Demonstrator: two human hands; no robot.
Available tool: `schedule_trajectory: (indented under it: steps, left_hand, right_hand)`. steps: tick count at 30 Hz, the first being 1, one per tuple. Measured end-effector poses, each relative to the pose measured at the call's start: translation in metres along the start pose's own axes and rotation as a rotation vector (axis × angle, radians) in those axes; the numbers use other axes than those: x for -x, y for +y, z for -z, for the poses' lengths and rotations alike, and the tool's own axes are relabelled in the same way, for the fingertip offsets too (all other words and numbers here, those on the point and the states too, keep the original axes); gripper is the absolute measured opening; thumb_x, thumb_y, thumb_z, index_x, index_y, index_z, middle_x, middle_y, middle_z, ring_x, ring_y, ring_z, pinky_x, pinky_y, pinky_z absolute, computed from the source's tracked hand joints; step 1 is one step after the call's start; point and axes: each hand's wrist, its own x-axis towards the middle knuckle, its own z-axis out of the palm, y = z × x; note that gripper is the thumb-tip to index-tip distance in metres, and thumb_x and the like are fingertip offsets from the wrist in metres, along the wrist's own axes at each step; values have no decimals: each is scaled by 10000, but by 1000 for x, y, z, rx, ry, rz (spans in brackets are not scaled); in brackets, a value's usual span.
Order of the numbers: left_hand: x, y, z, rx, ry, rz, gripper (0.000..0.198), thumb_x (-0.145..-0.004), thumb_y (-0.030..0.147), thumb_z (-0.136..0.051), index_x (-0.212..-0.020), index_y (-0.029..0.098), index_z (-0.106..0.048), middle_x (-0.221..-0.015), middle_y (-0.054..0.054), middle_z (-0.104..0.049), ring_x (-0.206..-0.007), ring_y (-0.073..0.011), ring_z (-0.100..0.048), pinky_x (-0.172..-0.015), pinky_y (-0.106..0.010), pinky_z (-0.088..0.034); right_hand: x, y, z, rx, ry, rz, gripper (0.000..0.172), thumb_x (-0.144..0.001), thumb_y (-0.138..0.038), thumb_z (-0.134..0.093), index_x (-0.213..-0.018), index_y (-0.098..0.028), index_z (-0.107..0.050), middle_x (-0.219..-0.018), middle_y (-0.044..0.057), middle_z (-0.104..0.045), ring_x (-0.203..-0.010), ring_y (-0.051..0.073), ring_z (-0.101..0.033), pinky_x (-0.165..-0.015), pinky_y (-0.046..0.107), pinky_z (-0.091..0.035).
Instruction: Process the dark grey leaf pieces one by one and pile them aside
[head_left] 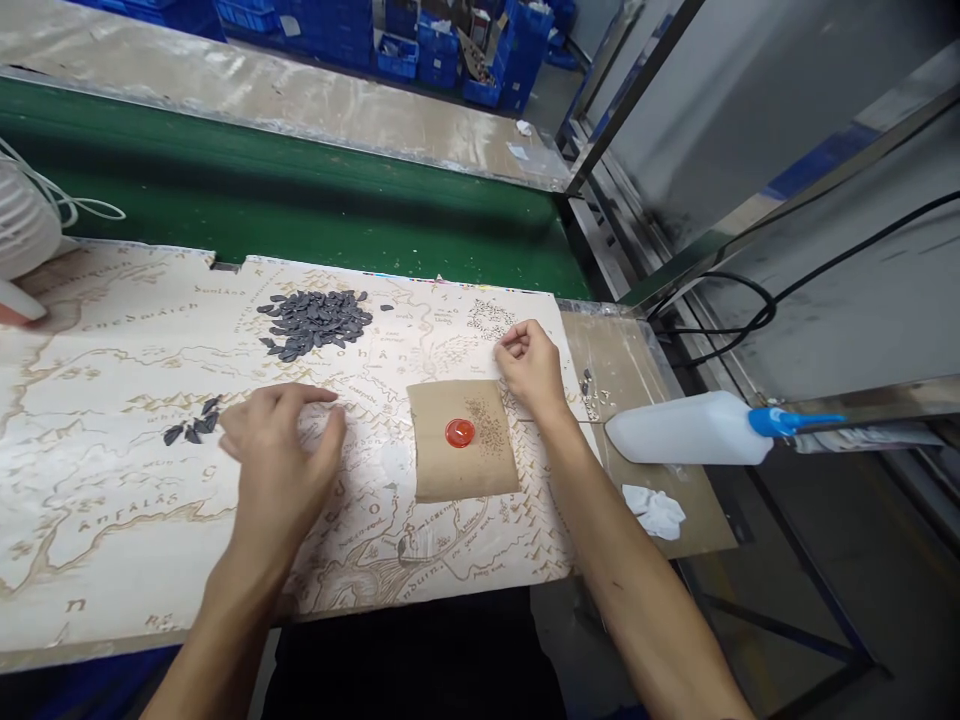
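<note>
Above a map-engraved wooden board [90, 500], both forearms were held out from the bottom of the view. The left hand [279, 462] was kept palm down with its fingers loosely curled and spread apart, nothing being gripped, just beside a square of kraft paper [439, 470]. Its fingertips were poised close to the board, though contact could not be made out. The right hand [531, 368] was raised at the paper's upper right corner, with the thumb and fingers drawn together in a pinch; whether anything small was held between them could not be told. On the paper, a red disc [460, 433] was laid beside a patch of tiny brown specks [489, 435]. A heap of dark seeds [315, 323] was piled beyond the hands, and a smaller cluster of dark seeds [193, 423] lay left of the left hand. (A ribbed white object [22, 220] was cut off by the left edge and could not be identified.) A white plastic bottle [686, 428] with a blue nozzle was laid at right.
</note>
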Motion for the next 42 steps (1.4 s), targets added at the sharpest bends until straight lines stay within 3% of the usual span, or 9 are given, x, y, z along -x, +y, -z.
schedule_trajectory:
  steps: [2, 5, 8, 11, 16, 23, 28, 36, 42]
  left_hand:
    - [0, 22, -5, 178, -68, -53, 211, -1046, 415, -704, -1108, 242, -808, -1229, -133, -792, -1312, -424, -637, -1195, -633, -414]
    - [-1, 57, -14, 536, -237, -16, 191, -1063, 406, -727, -1108, 254, -833, -1196, -77, -843, -1122, -307, -722, -1023, -469, -518]
    - [0, 86, -26, 887, -370, 65, 177, -1058, 395, -777, -1105, 245, -858, -1121, -62, -864, -1059, -260, -765, -946, -402, -561]
    - [3, 102, -35, 1115, -440, 98, 139, -1043, 360, -816, -1055, 230, -863, -1046, -54, -866, -1030, -239, -788, -962, -378, -601]
    - [8, 99, -40, 1199, -484, 166, 127, -1006, 341, -855, -967, 221, -866, -1004, -50, -857, -984, -220, -781, -958, -361, -612]
    - [8, 90, -35, 1132, -552, 206, 208, -986, 379, -872, -870, 207, -854, -896, -55, -807, -903, -215, -728, -891, -355, -564]
    - [10, 88, -36, 1164, -581, 229, 180, -982, 362, -866, -877, 216, -857, -926, -53, -818, -926, -210, -728, -916, -350, -562]
    - [11, 85, -35, 1062, -510, 178, 145, -952, 343, -890, -892, 217, -851, -908, -49, -835, -889, -218, -741, -866, -360, -567]
    - [8, 81, -30, 1105, -631, 157, 197, -978, 355, -864, -845, 212, -839, -877, -37, -796, -892, -197, -704, -869, -324, -539]
  right_hand:
    - [10, -13, 1, -112, -29, -10, 277, -870, -323, -743, -943, -288, -479, -918, 5, -703, -683, 153, -537, -664, 325, -479]
    - [37, -39, 2, -442, -131, -42, 429, -857, -401, -831, -953, -300, -425, -989, -4, -726, -629, 120, -469, -598, 304, -457]
    - [67, -62, 0, -761, -232, -95, 510, -839, -377, -920, -944, -304, -426, -979, -37, -721, -602, 112, -415, -576, 308, -444]
    - [88, -71, -5, -824, -218, -82, 520, -870, -366, -919, -937, -308, -406, -963, -49, -720, -610, 123, -453, -578, 312, -476]
    - [101, -67, -5, -739, -161, 35, 460, -947, -369, -897, -947, -307, -441, -990, -20, -733, -720, 159, -623, -697, 351, -616]
    - [110, -73, 13, -486, -195, 206, 277, -1040, -195, -821, -973, -295, -571, -1051, 20, -773, -965, 201, -759, -827, 370, -665]
    - [113, -75, 14, -508, -169, 185, 282, -1012, -154, -830, -964, -293, -589, -1056, 15, -793, -970, 195, -777, -835, 361, -684]
    - [115, -78, 14, -525, -154, 98, 296, -961, -152, -877, -942, -276, -609, -1024, 8, -803, -861, 162, -757, -811, 333, -683]
    - [113, -79, 16, -585, -246, 147, 261, -994, -109, -832, -956, -273, -633, -1066, 26, -822, -952, 174, -791, -799, 303, -688]
